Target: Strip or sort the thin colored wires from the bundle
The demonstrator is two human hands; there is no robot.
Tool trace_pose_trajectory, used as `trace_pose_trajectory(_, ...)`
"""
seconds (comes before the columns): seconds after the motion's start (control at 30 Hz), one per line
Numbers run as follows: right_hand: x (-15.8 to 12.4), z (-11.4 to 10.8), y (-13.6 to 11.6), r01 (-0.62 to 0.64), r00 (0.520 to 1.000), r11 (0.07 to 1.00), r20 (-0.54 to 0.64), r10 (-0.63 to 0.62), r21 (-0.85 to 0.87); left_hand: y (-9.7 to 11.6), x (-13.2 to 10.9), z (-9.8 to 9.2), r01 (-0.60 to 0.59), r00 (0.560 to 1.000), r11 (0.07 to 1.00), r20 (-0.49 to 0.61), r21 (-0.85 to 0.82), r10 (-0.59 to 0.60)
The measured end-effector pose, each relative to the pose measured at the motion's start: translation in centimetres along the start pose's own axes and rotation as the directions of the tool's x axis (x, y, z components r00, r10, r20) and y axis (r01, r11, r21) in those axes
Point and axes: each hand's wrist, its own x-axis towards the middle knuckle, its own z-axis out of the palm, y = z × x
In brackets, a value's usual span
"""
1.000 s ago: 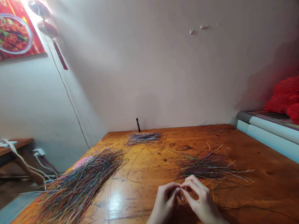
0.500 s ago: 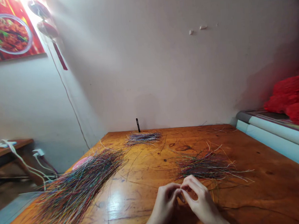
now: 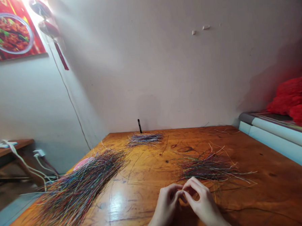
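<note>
My left hand (image 3: 168, 199) and my right hand (image 3: 199, 196) meet at the fingertips above the near part of the wooden table (image 3: 140, 208). Each is closed in a pinch, thumb against fingers. Whatever sits between the fingertips is too small to make out. Just beyond my right hand lies a loose pile of thin coloured wires (image 3: 207, 167), with pale and reddish ends sticking out. To the left spreads a much larger bundle of multicoloured wires (image 3: 79, 191).
A small bundle of purplish and white wires (image 3: 144, 139) lies at the table's far edge, by an upright black pen-like object (image 3: 139, 126). Something pink (image 3: 84, 163) shows behind the large bundle. Red material (image 3: 292, 99) is heaped on the right. White cables (image 3: 24, 163) hang at left.
Both hands keep the same pinched pose, fingertips together. The view has shifted very slightly; the wire piles have not moved.
</note>
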Motion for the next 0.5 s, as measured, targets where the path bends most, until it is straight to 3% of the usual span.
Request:
trace_pose_trajectory(0.27, 0.25, 0.11, -0.38, -0.106, 0.994, 0.993, -0.014, 0.107, 0.044, -0.64, 0.16, -0.13, -0.081, 0.997, 0.997, -0.009, 0.016, 0.081)
trace_pose_trajectory(0.5, 0.29, 0.07, -0.59, -0.168, 0.985, 0.975, -0.027, 0.173, 0.145, -0.18, -0.19, -0.18, -0.079, 0.995, 0.986, -0.051, 0.146, 0.087)
